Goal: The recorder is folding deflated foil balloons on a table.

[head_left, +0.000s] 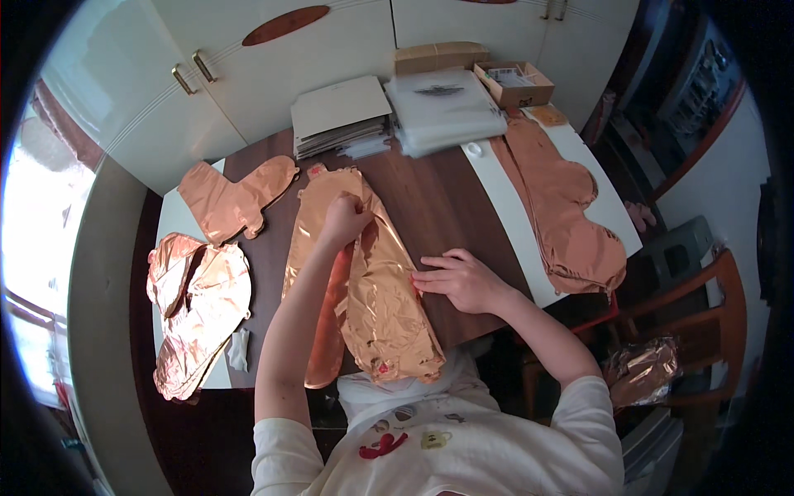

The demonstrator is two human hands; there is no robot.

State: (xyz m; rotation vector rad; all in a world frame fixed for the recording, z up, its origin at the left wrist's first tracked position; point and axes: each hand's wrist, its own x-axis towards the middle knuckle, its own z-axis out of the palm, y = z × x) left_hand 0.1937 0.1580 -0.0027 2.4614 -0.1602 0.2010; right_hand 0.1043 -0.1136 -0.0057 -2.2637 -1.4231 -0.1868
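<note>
A flat, uninflated rose-gold foil balloon (385, 306) lies lengthwise in front of me on the dark table, its near end at the table's front edge. My left hand (346, 219) is on its upper part, fingers closed in a pinch on the foil near a fold. Below the left forearm, a darker orange strip of foil (327, 360) shows along the balloon's left side. At the balloon's right edge is my right hand (465, 281), its fingers stretched out and slightly apart, the tips by the foil and a small red spot.
More flat foil balloons lie at left (231, 198), (203, 306) and a stack (571, 223) at right. Behind are a cardboard stack (341, 112), clear plastic bags (447, 112) and an open box (514, 83). A wooden chair (728, 322) holds a wrapped foil packet (645, 372).
</note>
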